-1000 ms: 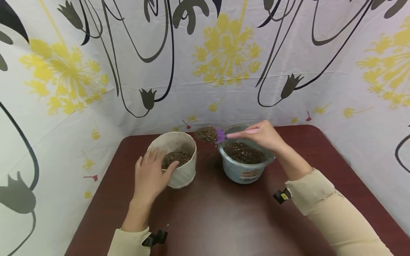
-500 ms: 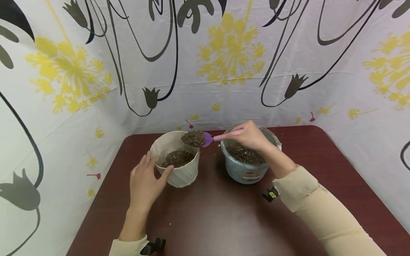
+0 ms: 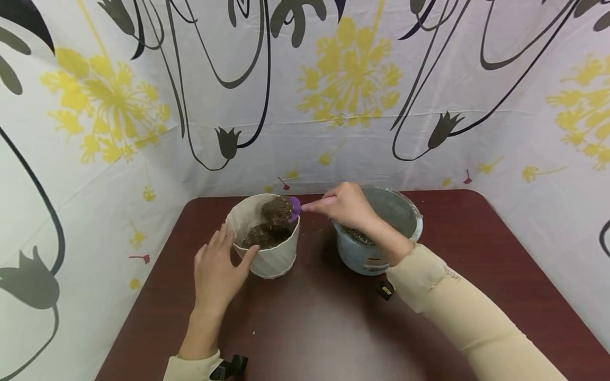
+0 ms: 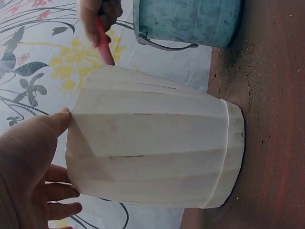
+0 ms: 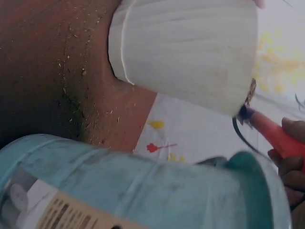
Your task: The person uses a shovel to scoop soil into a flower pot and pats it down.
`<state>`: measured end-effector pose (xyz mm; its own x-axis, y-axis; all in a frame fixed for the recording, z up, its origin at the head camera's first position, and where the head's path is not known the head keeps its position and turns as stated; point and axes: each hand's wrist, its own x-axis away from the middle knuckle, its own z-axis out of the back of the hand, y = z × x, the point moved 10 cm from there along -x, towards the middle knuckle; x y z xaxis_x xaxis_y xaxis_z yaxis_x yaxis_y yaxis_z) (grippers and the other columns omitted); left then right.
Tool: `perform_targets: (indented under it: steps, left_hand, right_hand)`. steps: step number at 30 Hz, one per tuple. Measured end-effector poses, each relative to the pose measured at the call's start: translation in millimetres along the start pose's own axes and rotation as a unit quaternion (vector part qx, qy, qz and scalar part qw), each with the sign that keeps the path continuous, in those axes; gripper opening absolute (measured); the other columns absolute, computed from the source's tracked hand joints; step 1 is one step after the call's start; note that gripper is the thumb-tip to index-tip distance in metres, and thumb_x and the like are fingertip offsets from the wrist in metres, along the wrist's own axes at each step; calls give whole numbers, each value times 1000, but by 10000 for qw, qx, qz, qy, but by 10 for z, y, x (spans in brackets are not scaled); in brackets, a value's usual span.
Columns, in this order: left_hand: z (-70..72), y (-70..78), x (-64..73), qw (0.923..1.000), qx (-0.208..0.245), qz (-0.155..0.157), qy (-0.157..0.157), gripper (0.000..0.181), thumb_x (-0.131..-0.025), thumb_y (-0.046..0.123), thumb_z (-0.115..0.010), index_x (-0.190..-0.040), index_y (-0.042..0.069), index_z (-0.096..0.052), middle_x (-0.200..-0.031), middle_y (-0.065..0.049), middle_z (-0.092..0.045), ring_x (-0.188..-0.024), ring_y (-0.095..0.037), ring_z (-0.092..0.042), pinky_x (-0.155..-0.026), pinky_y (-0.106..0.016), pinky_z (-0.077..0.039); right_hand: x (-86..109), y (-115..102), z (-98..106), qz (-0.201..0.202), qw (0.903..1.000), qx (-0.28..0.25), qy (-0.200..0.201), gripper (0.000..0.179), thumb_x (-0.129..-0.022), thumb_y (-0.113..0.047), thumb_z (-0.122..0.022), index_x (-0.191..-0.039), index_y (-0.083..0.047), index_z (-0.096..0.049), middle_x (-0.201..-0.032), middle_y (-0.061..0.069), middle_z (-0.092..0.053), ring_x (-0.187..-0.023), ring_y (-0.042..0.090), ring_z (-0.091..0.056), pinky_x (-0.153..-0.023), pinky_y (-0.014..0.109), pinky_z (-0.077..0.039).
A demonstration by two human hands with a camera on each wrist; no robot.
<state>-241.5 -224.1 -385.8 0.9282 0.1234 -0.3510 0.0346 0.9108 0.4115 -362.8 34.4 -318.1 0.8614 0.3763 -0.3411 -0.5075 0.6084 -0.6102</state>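
My right hand (image 3: 351, 207) grips the pink handle of a small trowel (image 3: 295, 208) with a purple neck. Its blade, heaped with dark soil, is tipped down over the inside of a white fluted plant pot (image 3: 275, 260). More soil (image 3: 257, 237) lies in that pot. At the pot's near left rim, my left hand (image 3: 218, 272) rests with thumb and fingers spread. The left wrist view shows the thumb (image 4: 61, 119) right at the rim and the other fingertips lower along it. To the right stands a blue-grey bucket (image 3: 355, 255) holding soil, partly hidden by my right hand and forearm.
Both containers stand near the back edge of a dark red-brown table (image 3: 305, 317). Soil crumbs (image 5: 83, 71) are scattered between them. A printed fabric sheet (image 3: 305, 148) hangs behind and along the sides. The bucket has a wire handle (image 4: 167, 46).
The right hand has moved left from above the bucket, bringing the loaded trowel over the white pot and tilting it down. The left hand has shifted slightly outward to the pot's rim.
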Motion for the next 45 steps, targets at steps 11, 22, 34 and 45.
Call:
perform_targets:
  steps: [11, 22, 34, 45]
  left_hand:
    - [16, 16, 1, 9999, 75, -50, 102, 84, -95, 64, -56, -144, -5, -53, -156, -20, -41, -143, -38, -39, -114, -60, -26]
    - [26, 15, 2, 9995, 133, -73, 261, 84, -95, 63, -58, -142, -5, -54, -155, -21, -42, -142, -39, -41, -114, -59, -28]
    - [52, 181, -68, 9972, 204, -439, 564, 71, -93, 57, -63, -134, -1, -61, -149, -25, -49, -140, -42, -41, -111, -61, -29]
    - [-50, 482, -182, 9937, 284, -863, 662, 67, -91, 55, -66, -131, 1, -63, -141, -22, -56, -135, -40, -47, -112, -60, -29]
  right_hand:
    - [204, -629, -175, 2436, 9441, 2041, 872, 18, -84, -22, -85, -80, -12, -71, -67, 4, -57, -54, 27, -60, -45, 41, -49]
    - [297, -581, -77, 2418, 9422, 1985, 1200, 21, -82, -23, -86, -79, -12, -68, -66, 3, -58, -53, 29, -60, -44, 43, -48]
    - [266, 6, 304, 625, 9921, 484, 972, 23, -83, -35, -85, -78, -13, -82, -74, 0, -76, -73, 22, -73, -71, 41, -56]
    - [412, 320, 631, -87, 9937, 244, 1094, 26, -84, -39, -84, -85, -13, -84, -81, 2, -78, -81, 21, -74, -75, 41, -58]
